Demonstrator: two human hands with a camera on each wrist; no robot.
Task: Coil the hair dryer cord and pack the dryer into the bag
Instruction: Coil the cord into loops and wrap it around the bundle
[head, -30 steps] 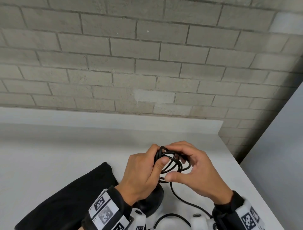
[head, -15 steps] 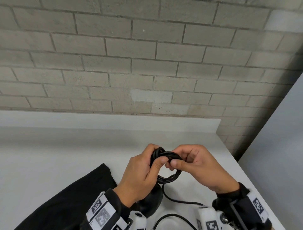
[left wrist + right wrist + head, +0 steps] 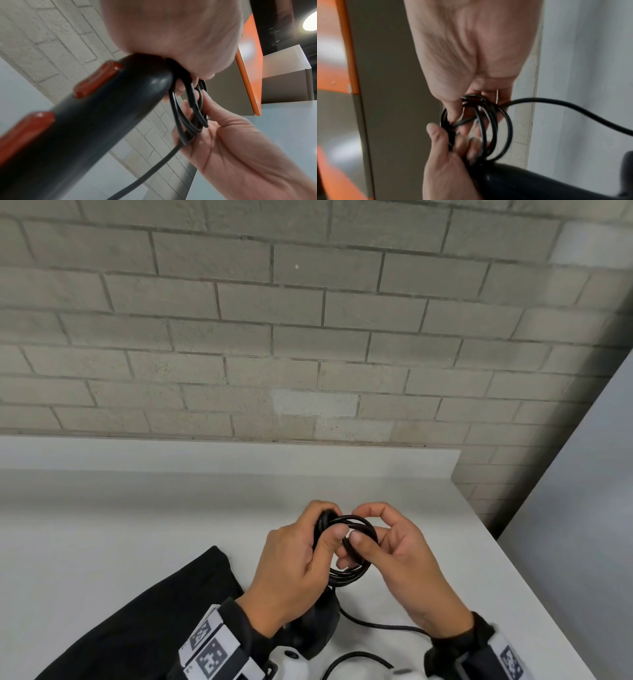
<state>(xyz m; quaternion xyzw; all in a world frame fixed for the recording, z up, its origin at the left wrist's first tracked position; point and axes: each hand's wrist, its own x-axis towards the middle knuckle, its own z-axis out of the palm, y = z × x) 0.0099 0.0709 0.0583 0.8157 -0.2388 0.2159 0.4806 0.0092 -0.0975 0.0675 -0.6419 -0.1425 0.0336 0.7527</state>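
My left hand [image 3: 333, 525] grips a small coil of black cord [image 3: 356, 575] above the table, thumb pressed on the loops. My right hand [image 3: 359, 525] pinches the same coil from the right with thumb and forefinger, its other fingers inside the loops. The black hair dryer [image 3: 322, 625] hangs just under my left hand; in the left wrist view its handle [image 3: 89, 119] shows two red buttons, with the coil [image 3: 188, 121] at its end. The coil [image 3: 488, 128] shows between both hands in the right wrist view. The black bag [image 3: 137, 628] lies flat at lower left.
A loose stretch of cord [image 3: 380, 626] trails right across the white table [image 3: 137, 525], and another loop [image 3: 356, 655] lies near the front edge. A brick wall [image 3: 308, 337] stands behind. The table's right edge [image 3: 513, 559] runs close to my right hand.
The loops have been drawn into a smaller, tighter coil. My right hand has turned palm-up and moved its pinch onto the coil; less loose cord hangs below.
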